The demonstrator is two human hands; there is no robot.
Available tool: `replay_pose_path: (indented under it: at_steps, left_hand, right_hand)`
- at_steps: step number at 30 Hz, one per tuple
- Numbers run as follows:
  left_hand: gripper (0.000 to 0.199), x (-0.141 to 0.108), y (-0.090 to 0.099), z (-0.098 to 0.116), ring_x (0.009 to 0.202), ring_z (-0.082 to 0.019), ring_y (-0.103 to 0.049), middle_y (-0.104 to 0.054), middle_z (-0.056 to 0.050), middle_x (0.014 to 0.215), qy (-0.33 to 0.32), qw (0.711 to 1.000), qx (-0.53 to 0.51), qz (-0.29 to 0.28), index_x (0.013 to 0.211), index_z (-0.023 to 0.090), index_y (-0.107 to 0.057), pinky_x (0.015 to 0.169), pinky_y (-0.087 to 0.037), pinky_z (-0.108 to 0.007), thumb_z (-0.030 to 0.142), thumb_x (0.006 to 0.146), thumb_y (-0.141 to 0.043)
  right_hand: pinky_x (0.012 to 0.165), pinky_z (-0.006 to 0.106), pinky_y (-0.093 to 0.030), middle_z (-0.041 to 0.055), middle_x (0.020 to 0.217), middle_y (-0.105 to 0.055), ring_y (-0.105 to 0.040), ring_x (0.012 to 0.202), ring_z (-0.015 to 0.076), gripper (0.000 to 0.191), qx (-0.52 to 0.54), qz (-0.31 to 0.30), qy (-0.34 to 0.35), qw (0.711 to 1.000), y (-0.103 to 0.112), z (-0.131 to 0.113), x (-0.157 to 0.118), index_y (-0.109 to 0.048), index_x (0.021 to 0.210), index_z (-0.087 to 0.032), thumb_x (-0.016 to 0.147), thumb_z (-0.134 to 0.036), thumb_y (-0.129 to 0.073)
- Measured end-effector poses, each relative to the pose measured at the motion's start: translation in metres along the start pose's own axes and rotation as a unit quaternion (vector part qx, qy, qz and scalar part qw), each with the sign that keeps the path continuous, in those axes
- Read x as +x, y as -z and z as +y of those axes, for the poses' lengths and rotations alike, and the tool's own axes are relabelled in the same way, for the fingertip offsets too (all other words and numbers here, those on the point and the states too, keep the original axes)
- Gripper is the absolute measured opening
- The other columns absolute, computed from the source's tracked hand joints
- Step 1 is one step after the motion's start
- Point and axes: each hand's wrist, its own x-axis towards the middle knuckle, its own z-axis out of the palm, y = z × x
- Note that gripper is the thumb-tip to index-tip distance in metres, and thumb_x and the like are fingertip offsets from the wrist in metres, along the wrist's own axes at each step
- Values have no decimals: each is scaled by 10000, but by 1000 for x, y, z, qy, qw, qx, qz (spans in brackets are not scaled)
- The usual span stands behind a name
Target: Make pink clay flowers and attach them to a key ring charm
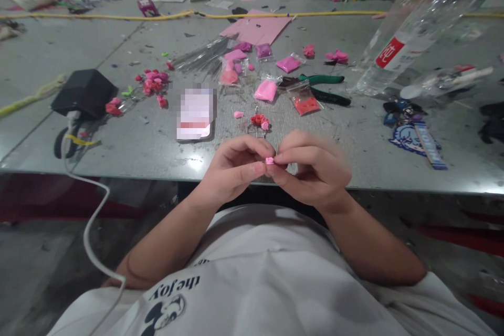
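Note:
Between the fingertips of my left hand (238, 165) and my right hand (311, 168) is a small piece of pink modelling clay (269, 160), pinched from both sides near the table's front edge. Just beyond it lie red clay flowers (260, 119) with thin wire stems and a loose pink clay lump (238, 114). Farther back are small plastic bags of clay: pink (265, 91), red (306, 103) and magenta (289, 64). Green-handled pliers (323, 80) rest behind the red bag. My lower fingers are partly hidden.
To the left sit a phone (196, 115), a black power adapter (84, 93) with a white cable (98, 194), and a cluster of clay flowers (153, 82). Thin wires (208, 58) lie behind. Plastic bottles (394, 52) and keys with a charm (413, 136) are at right.

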Motion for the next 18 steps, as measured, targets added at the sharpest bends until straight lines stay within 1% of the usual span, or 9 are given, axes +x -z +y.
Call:
replay_pose_path:
  at_steps: [3,5,9,12,14,18]
  left_hand:
    - [332,1,1,1,863,-213,-692,-718,-67,930,22,1000,7,-10,834,224,-727,734,-610,-347,474,772,-936]
    - [325,1,1,2,865,-218,-687,-712,-68,909,26,999,1,-18,813,220,-722,730,-595,-349,467,777,-931]
    - [265,1,1,3,785,-181,-645,-691,-57,859,22,999,-16,-32,823,221,-747,654,-527,-304,426,815,-914]
    - [232,1,1,3,727,-154,-604,-679,-44,831,17,999,-20,-41,838,226,-762,633,-491,-292,413,846,-899]
    - [240,1,1,2,721,-151,-602,-680,-42,828,14,999,-15,-42,836,225,-759,634,-491,-292,423,856,-893]
    - [334,1,1,1,752,-179,-649,-695,-54,834,21,999,11,-35,802,218,-736,663,-548,-323,508,831,-900]
  right_hand:
    - [606,302,-595,-10,831,-728,-671,670,152,173,-7,-11,14,1000,2,0,0,-745,1051,-288,918,-266,-854]
    - [601,304,-597,-12,820,-725,-674,665,153,157,-10,-15,14,1000,2,0,-1,-741,1030,-287,922,-260,-851]
    - [606,302,-600,-5,816,-725,-676,666,150,142,15,-21,8,1000,3,0,-1,-750,1003,-267,918,-252,-863]
    - [621,306,-609,-5,822,-731,-680,678,152,161,32,-26,2,999,4,0,-1,-763,1017,-271,908,-286,-881]
    - [625,303,-609,-8,826,-733,-679,680,151,196,38,-29,-4,999,4,0,-1,-767,1030,-279,890,-301,-902]
    - [609,293,-598,-6,837,-735,-672,671,147,261,43,-19,5,999,2,1,-1,-762,1045,-279,850,-301,-935]
